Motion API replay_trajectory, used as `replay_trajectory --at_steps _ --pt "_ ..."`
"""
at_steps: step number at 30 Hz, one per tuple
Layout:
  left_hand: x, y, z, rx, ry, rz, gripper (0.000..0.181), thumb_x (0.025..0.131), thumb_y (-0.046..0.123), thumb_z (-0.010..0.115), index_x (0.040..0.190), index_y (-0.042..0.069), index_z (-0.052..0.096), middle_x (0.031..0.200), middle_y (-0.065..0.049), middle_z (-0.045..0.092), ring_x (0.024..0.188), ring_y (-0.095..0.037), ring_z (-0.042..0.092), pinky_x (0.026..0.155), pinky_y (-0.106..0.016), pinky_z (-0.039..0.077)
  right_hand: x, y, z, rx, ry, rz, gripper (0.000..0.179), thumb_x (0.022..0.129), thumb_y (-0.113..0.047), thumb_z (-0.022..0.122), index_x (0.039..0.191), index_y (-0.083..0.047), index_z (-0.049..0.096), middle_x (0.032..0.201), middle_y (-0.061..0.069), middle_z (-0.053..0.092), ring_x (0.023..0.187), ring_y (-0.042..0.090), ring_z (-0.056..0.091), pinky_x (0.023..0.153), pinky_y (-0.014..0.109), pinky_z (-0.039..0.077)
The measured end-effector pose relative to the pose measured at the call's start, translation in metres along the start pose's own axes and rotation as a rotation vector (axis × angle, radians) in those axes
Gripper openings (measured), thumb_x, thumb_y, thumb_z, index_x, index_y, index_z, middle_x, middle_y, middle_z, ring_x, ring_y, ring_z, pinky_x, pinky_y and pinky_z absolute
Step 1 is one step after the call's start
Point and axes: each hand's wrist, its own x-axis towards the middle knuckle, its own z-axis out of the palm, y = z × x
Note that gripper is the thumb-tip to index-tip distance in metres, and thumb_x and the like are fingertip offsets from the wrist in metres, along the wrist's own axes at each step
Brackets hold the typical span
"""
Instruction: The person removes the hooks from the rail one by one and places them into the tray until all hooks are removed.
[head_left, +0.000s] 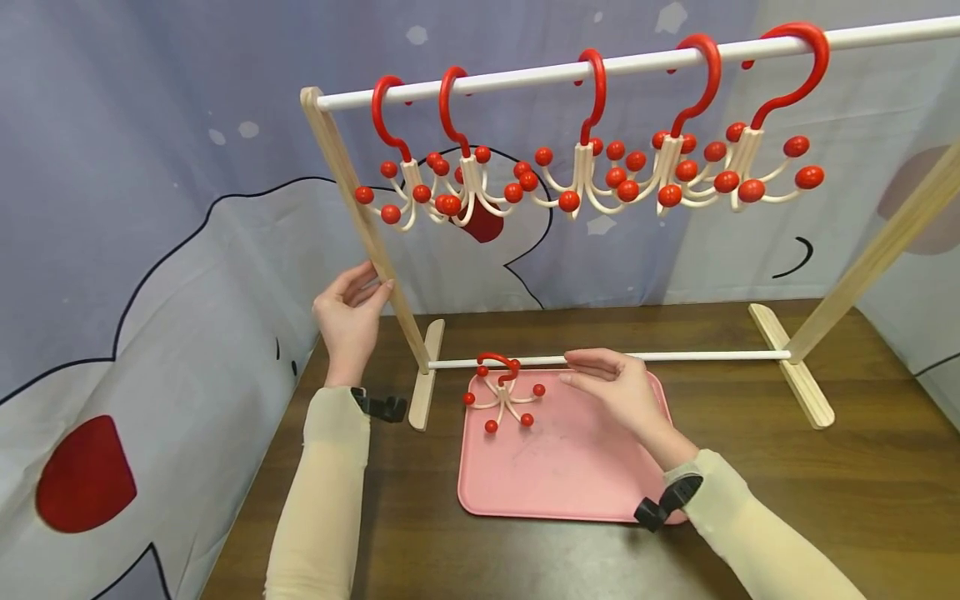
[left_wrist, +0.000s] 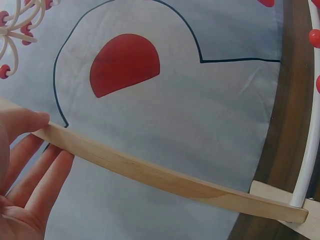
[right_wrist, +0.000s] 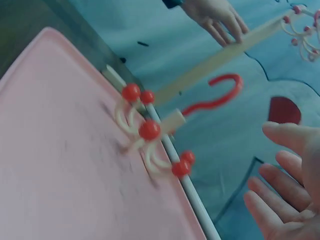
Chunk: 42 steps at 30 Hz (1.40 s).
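Observation:
My left hand [head_left: 348,312] pinches the left wooden post [left_wrist: 135,167] of a rack, thumb on one side and fingertips on the other. Over the pink tray [head_left: 570,467], my right hand [head_left: 618,387] is held with fingers spread and nothing between them. Left of it, a small hanger [head_left: 504,392] with a red hook and cream arms tipped by red balls stands on the tray, hook up. In the right wrist view my right hand [right_wrist: 292,185] is apart from this hanger [right_wrist: 150,130]. Several similar hangers [head_left: 583,171] hang from the white top rod [head_left: 517,79].
A white lower rod [head_left: 705,356] runs behind the tray between the rack's wooden feet [head_left: 795,367]. The right post [head_left: 870,258] leans at the right. A patterned curtain [head_left: 225,275] hangs behind the brown wooden table [head_left: 405,517].

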Motion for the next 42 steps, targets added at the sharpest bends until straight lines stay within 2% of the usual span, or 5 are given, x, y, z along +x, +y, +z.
replay_trajectory --at_steps 6,17,24,33,42 --pt "0.000 0.000 -0.001 0.002 -0.001 -0.009 0.032 0.085 -0.010 0.077 0.116 -0.011 0.071 0.112 -0.025 0.071 0.094 -0.033 0.073 0.085 -0.030 0.061 -0.013 0.008 -0.032 -0.040 0.031 -0.003 0.043 0.085 -0.017 0.086 0.121 0.003 0.072 0.118 0.021 0.071 0.108 0.027 0.070 0.087 0.022 0.059" --pt "0.003 0.003 0.000 0.002 -0.002 -0.007 0.032 0.085 -0.010 0.077 0.116 -0.011 0.071 0.112 -0.025 0.071 0.093 -0.030 0.073 0.086 -0.032 0.061 -0.035 0.019 -0.077 0.026 0.108 0.025 0.044 0.088 -0.010 0.083 0.124 0.010 0.068 0.116 0.020 0.072 0.099 0.012 0.072 0.085 0.025 0.060" --pt "0.005 0.003 0.001 -0.006 -0.008 -0.014 0.032 0.086 -0.009 0.077 0.116 -0.011 0.071 0.112 -0.024 0.071 0.093 -0.030 0.073 0.088 -0.036 0.061 -0.038 0.016 -0.104 0.082 0.167 -0.002 0.041 0.088 -0.005 0.081 0.123 0.012 0.067 0.111 0.007 0.076 0.098 0.008 0.072 0.088 0.018 0.057" --pt "0.004 0.003 -0.002 -0.013 -0.006 -0.012 0.032 0.085 -0.010 0.078 0.116 -0.011 0.071 0.112 -0.024 0.071 0.091 -0.027 0.074 0.086 -0.032 0.061 -0.035 -0.005 -0.135 0.146 0.315 -0.004 0.040 0.089 -0.003 0.080 0.125 0.008 0.068 0.107 -0.004 0.077 0.096 0.004 0.072 0.085 0.011 0.054" --pt "-0.001 0.000 -0.002 -0.025 -0.019 -0.008 0.033 0.084 -0.012 0.077 0.116 -0.011 0.071 0.112 -0.025 0.071 0.093 -0.033 0.073 0.085 -0.030 0.061 -0.033 -0.046 -0.168 0.347 0.428 -0.144 0.038 0.084 0.009 0.079 0.120 0.011 0.070 0.103 0.007 0.077 0.092 0.014 0.074 0.082 0.025 0.058"
